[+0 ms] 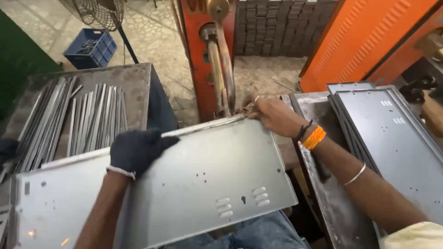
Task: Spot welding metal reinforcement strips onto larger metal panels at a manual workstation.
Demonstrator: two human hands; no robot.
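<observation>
The gloved left hand (137, 150) has its fingers clamped over the far edge of a punched grey sheet-metal panel (184, 184), near its middle. The bare right hand (272, 114) pinches the panel's far right corner, just beside the orange press (217, 60). The panel lies tilted across the lap. Folded strips (78, 120) cover the left desk (134, 78); a stack of like panels (392, 133) waits right.

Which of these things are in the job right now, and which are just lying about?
In hand:
metal sheet
left hand, gloved, on its top edge
right hand at its far corner
orange machine

Lying about:
metal strips
stacked sheets
blue crate
fan
</observation>
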